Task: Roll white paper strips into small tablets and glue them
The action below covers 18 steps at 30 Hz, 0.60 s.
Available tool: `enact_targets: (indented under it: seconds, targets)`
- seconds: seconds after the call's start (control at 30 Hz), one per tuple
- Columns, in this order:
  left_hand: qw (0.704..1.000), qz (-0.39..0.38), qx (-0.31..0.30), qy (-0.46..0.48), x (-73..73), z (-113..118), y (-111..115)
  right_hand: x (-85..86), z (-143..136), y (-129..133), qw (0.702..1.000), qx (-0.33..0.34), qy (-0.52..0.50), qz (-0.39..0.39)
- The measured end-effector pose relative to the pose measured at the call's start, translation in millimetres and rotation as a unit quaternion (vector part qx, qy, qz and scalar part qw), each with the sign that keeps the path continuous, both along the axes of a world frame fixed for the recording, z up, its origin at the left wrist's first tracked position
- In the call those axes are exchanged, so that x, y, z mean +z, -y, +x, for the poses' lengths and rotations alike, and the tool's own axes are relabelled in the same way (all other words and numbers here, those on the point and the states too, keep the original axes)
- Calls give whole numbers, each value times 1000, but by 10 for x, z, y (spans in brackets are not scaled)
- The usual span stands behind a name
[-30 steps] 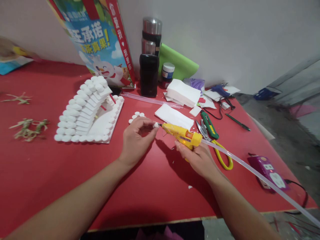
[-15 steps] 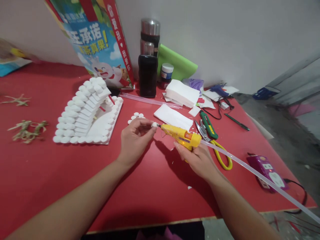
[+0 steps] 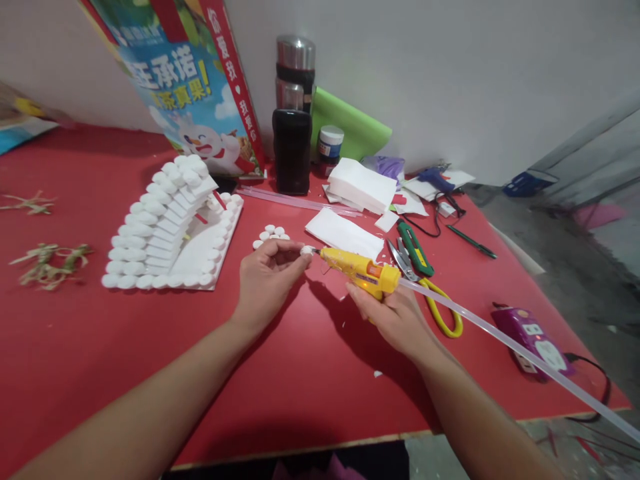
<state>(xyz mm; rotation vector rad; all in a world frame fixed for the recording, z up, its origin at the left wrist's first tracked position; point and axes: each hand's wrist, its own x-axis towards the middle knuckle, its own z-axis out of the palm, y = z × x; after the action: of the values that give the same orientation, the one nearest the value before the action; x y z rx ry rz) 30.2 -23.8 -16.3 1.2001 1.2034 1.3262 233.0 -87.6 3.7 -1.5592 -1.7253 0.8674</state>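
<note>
Between thumb and fingers, my left hand pinches a small white disc. My right hand grips a yellow hot glue gun, its nozzle at the disc; I cannot tell whether they touch. A long translucent glue stick sticks out of the gun's back. Behind my left hand lies a cluster of several white discs. To the left stands a white model with steps, edged with rows of similar rounded white pieces.
Yellow-handled scissors and a green utility knife lie right of the glue gun. Folded white sheets lie behind it. A purple power box sits at the right edge. A black bottle and a large printed bag stand at the back.
The view has shifted slightly, so the objects on the table appear a little further left. Both hands keep nearly the same pose, with the nozzle still at the white disc.
</note>
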Motion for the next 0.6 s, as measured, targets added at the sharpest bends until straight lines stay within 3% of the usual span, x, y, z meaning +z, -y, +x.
enact_targets:
  seconds: [0.6]
  targets:
    - [999,-29,1,43,2,-2,-11,-23,10,-11,1000,0,-12,-9]
